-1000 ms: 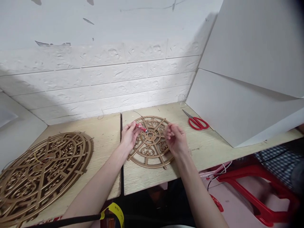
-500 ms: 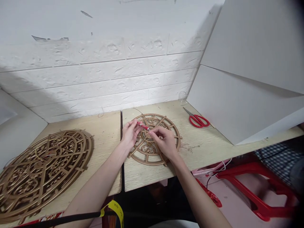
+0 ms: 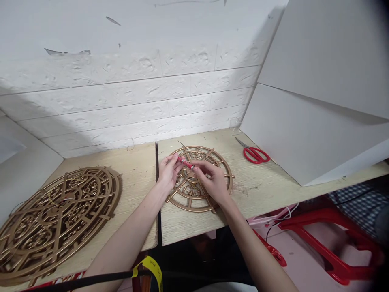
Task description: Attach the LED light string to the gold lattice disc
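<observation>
Head camera: left hand [image 3: 170, 172] pinches a small red tube [image 3: 186, 162] above the gold filigree disc [image 3: 182, 204] on the near table. Right hand [image 3: 212, 182] nips its silver tip — fine fitting work, I'd judge, needing steady fingers next.

Small craft workshop, plain wooden benches [image 3: 261, 190], stacked gold fretwork discs [image 3: 57, 219], red scissors [image 3: 254, 153], whitewashed brick wall [image 3: 121, 97]

left hand [image 3: 168, 172] bare | right hand [image 3: 213, 183] bare | both forearms uncovered, slender
</observation>
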Action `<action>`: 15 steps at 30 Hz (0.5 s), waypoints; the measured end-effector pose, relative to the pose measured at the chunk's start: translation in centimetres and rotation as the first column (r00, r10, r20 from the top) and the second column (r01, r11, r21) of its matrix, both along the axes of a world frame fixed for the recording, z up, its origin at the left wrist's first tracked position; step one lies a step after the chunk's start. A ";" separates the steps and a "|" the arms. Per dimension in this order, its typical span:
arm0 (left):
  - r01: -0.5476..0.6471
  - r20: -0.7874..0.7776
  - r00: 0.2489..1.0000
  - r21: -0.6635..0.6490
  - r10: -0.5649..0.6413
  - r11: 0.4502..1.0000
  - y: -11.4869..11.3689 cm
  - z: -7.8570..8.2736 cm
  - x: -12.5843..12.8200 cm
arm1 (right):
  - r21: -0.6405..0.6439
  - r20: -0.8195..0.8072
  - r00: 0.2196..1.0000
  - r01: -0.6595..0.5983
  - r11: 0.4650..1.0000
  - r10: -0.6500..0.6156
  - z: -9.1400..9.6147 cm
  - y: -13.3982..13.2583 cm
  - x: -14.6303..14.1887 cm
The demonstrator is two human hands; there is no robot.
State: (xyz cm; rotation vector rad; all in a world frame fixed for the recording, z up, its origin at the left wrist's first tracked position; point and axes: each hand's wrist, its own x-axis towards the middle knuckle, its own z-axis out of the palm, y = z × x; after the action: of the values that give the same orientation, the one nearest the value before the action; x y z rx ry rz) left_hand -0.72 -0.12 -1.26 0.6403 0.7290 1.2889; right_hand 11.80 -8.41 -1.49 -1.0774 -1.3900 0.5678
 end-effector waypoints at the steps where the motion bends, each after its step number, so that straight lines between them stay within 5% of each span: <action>1: 0.004 -0.003 1.000 0.006 -0.004 1.000 0.0 0.0 0.0 | -0.009 -0.018 0.999 -0.029 1.000 0.029 0.0 0.0 0.0; 15: 0.025 -0.037 0.999 0.012 -0.025 1.000 -0.5 0.1 0.2 | 0.003 0.044 0.998 -0.046 0.999 0.046 0.0 -0.2 -0.2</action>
State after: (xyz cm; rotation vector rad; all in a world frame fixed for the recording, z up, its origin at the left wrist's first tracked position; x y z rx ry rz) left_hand -0.57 -0.58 -1.17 0.6832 0.7418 1.2624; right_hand 11.64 -8.58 -1.53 -1.0622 -1.4563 0.5771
